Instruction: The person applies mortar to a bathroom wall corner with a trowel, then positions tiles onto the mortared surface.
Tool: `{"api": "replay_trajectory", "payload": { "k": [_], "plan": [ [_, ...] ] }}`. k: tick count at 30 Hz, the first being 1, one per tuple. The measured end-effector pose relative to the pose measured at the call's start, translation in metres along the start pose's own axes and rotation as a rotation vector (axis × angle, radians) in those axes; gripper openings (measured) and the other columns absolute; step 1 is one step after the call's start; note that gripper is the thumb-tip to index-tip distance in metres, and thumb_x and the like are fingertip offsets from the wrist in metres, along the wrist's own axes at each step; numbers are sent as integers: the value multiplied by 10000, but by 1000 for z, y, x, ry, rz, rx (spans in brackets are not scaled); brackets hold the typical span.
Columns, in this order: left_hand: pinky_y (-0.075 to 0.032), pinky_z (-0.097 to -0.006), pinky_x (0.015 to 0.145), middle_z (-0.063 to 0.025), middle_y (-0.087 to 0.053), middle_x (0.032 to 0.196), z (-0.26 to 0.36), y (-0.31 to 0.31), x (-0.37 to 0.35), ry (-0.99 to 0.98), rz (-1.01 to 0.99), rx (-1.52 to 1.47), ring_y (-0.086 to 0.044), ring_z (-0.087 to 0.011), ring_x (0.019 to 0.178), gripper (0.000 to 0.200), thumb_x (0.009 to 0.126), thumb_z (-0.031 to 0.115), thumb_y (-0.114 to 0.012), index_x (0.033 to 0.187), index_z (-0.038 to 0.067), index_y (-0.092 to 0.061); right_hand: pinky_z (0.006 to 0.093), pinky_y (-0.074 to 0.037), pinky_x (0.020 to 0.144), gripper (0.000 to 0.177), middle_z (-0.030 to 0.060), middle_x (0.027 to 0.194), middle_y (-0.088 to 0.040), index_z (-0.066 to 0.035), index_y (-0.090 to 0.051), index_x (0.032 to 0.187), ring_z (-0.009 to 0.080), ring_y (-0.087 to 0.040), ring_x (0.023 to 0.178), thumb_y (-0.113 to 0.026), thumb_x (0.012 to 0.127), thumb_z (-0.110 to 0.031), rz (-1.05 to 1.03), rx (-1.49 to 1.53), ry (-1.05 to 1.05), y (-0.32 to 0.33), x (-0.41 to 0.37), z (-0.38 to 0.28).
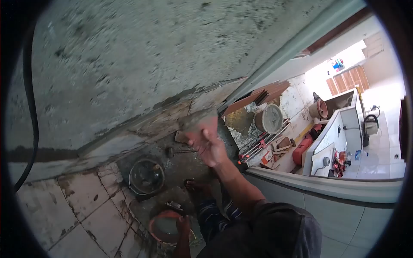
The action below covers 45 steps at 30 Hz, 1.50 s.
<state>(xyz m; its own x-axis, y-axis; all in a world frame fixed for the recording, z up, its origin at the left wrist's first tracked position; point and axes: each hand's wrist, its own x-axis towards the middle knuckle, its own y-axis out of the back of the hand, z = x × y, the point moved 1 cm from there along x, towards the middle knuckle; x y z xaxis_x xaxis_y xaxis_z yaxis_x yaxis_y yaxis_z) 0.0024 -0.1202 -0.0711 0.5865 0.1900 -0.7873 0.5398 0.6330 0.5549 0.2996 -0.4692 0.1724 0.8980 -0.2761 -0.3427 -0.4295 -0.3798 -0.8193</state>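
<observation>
My right hand (209, 148) is raised near the bottom of the rough wall, fingers closed round a flat piece (198, 121) that is grey on one side and reddish near my fingers. It could be tile or a float; blur hides its exact kind. Lower down, my left hand (183, 224) is closed at the rim of an orange bucket (153, 225) with grey contents. Just above that bucket lies a small metal-looking tool (174, 205). A dark bucket (146, 176) with a wire handle stands nearby, and a hammer-like tool (172, 152) lies on the floor.
Rough grey plaster (142, 56) fills the upper view, with a black cable (29, 94) at left. Stained tiles (90, 198) are at lower left. Past a ledge (327, 185) are a mortar bucket (271, 118), a red toolbox (302, 150), scattered tools and a white counter (344, 129).
</observation>
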Motion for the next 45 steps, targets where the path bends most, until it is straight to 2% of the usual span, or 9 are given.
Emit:
{"api": "replay_trajectory", "payload": {
  "k": [7,15,25,27,30,37,39,42,45],
  "plan": [
    [-478,-415,885,-185,-657,1045,11,9,17,-110,-57,-175,-636,-314,989,511,833,423,-685,1078,-21,-623,387,-562,812,320,88,1122,-638,-24,-526,1225,241,-651,980,-596,945,-164,108,-7,527,30,46,-115],
    [-493,-383,852,-155,-695,982,57,-14,28,-86,-182,-183,-660,-280,955,487,831,434,-705,1005,-17,-654,373,-463,982,392,191,1353,-546,34,-534,1304,321,-570,1187,-585,932,-76,327,-1434,1415,70,125,-145],
    [-492,-369,848,-152,-699,970,49,-39,46,-50,-192,-307,-663,-274,941,496,855,442,-680,1031,-20,-646,428,-420,1023,435,158,1321,-583,-35,-578,1295,326,-555,1204,-599,861,-38,224,-1906,1273,98,72,-146],
    [-493,-362,830,-126,-689,908,36,-45,56,-904,166,462,-660,-253,910,482,872,438,-659,1046,-11,-646,416,-424,1020,417,162,1305,-592,-32,-577,1295,337,-566,1189,-575,878,-36,190,-1779,1318,91,72,-158],
    [-493,-373,792,-107,-670,838,56,-40,30,-76,-119,-355,-654,-243,846,480,883,440,-641,1060,-6,-646,399,-429,1001,401,209,1277,-593,-3,-547,1311,355,-576,1167,-510,913,-28,494,-1172,897,67,90,-173],
    [-466,-317,621,-23,-615,730,43,-58,9,-170,-55,-431,-582,-141,661,329,890,376,-663,924,48,-659,419,-442,947,461,195,1269,-593,-20,-482,1373,381,-585,1102,-514,914,4,510,-1424,1228,17,107,-148],
    [-409,-268,528,14,-569,686,62,-48,-13,-564,7,-261,-514,-85,582,270,892,344,-671,836,81,-653,412,-478,906,368,192,1206,-616,-27,-545,1305,384,-602,1055,-517,939,-61,514,-1403,1211,1,104,-129],
    [-367,-260,481,26,-529,641,85,-48,-28,51,-145,-715,-466,-74,528,270,897,347,-665,822,89,-647,434,-474,919,374,211,1191,-614,-16,-542,1297,404,-592,1061,-511,925,-32,470,-1384,1066,-16,94,-108],
    [-379,-259,499,23,-543,673,79,-53,-21,2,-193,-689,-478,-78,551,280,901,359,-663,879,80,-640,432,-477,914,386,220,1181,-610,0,-530,1298,410,-592,1058,-509,913,-15,440,-1392,1169,-32,86,-73]
  ]
}}
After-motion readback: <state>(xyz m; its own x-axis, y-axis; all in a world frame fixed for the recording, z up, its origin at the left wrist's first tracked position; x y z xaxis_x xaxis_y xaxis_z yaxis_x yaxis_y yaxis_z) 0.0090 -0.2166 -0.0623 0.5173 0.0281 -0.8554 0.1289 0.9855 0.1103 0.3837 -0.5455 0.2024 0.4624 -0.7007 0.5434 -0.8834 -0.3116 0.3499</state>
